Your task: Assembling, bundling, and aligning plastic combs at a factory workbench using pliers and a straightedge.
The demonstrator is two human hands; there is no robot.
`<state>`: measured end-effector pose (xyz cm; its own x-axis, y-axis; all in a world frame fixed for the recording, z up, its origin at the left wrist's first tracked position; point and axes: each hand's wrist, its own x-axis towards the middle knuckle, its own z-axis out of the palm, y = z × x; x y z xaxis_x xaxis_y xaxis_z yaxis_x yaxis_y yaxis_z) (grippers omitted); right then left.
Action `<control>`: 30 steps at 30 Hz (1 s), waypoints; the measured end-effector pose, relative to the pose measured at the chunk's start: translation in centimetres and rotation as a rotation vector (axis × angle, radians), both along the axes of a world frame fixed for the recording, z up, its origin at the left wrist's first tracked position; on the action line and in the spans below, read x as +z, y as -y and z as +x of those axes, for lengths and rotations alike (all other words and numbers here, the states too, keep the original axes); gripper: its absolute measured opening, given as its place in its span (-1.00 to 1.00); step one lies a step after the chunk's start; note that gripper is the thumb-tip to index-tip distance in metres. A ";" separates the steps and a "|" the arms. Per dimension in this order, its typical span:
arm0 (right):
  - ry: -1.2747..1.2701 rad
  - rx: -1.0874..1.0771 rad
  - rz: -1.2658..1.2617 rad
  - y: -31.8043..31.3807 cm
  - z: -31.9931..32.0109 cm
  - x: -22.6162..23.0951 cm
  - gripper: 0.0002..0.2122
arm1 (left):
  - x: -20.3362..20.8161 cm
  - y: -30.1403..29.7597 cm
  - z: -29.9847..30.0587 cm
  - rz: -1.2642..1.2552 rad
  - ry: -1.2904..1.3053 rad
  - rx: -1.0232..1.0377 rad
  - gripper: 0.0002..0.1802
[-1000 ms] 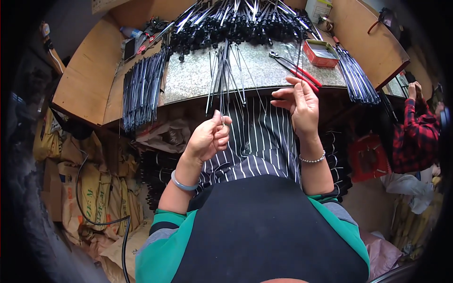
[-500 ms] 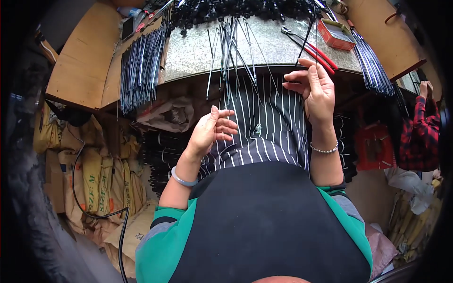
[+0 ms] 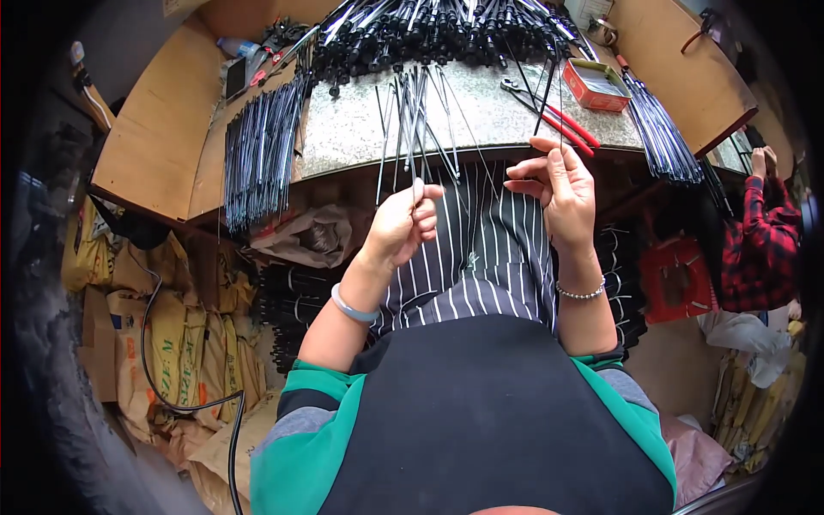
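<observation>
Thumb and forefinger of my right hand [image 3: 568,206] pinch a thin dark rod [image 3: 562,101] that rises past the table edge; the other fingers are loosely bent. My left hand [image 3: 402,225] is closed, its thumb pressed to the curled forefinger just below the ends of several loose metal rods [image 3: 418,116]. These look like umbrella ribs and stick out over the table's front edge. Whatever the left fingertips hold is too small to make out. Red-handled pliers [image 3: 562,120] lie on the table beyond my right hand, close to an open red tin [image 3: 596,86].
A heap of black-ended rods [image 3: 412,39] fills the table's back. Bundles of thin ribs hang at the left [image 3: 262,154] and right [image 3: 659,129]. Wooden side boards [image 3: 154,129] flank the table. Sacks [image 3: 172,343] and a black cable [image 3: 233,446] are lower left. A person in a checked sleeve [image 3: 755,257] is at right.
My left hand has moved up and right toward the rod ends, and its fingers have closed. My right hand has come slightly down and left, still pinching the dark rod. The view has tilted up.
</observation>
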<state>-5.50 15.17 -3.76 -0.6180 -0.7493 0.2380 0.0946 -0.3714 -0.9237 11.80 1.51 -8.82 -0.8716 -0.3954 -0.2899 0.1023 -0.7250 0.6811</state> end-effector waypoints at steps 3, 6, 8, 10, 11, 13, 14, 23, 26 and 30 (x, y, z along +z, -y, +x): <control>0.009 -0.013 -0.005 -0.2 0.0 -0.1 -0.71 | 1.5 -0.1 0.1 -0.136 -0.136 -0.042 -0.68; -0.006 0.001 -0.003 -0.4 0.0 -0.5 -0.71 | 4.0 -0.8 0.0 -0.136 -0.138 0.027 -0.70; -0.009 -0.003 -0.008 -0.1 -0.1 -0.6 -0.71 | 3.8 0.0 -1.0 -0.110 0.086 0.093 -0.71; 0.001 0.003 0.004 0.3 -0.5 -0.8 -0.71 | 2.2 0.1 -0.8 -0.149 0.143 0.006 -0.69; -0.008 -0.004 0.010 0.2 -0.3 -0.8 -0.71 | 1.8 0.1 -0.4 -0.159 0.077 -0.031 -0.69; 0.000 -0.005 0.007 0.3 -0.3 -0.6 -0.71 | 1.2 0.1 0.1 -0.165 0.013 -0.068 -0.69; 0.004 -0.006 0.003 0.4 -0.4 -0.4 -0.71 | 1.4 -0.2 0.2 -0.172 0.026 -0.079 -0.68; 0.000 -0.021 -0.005 -0.1 -0.7 -0.8 -0.72 | -3.3 -0.9 5.2 -0.246 0.155 -0.274 -0.38; 0.000 -0.027 -0.008 -0.4 -0.6 -0.5 -0.72 | -4.3 0.1 8.1 -0.287 0.055 -0.379 -0.21; 0.005 -0.038 -0.003 -0.2 -0.6 -0.6 -0.72 | -3.5 0.9 8.5 -0.076 -0.227 -0.241 0.01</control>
<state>-6.13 15.35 -4.37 -0.6471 -0.7248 0.2367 0.0850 -0.3771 -0.9223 20.34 0.62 -12.27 -0.9815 -0.1835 -0.0550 0.0899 -0.6947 0.7136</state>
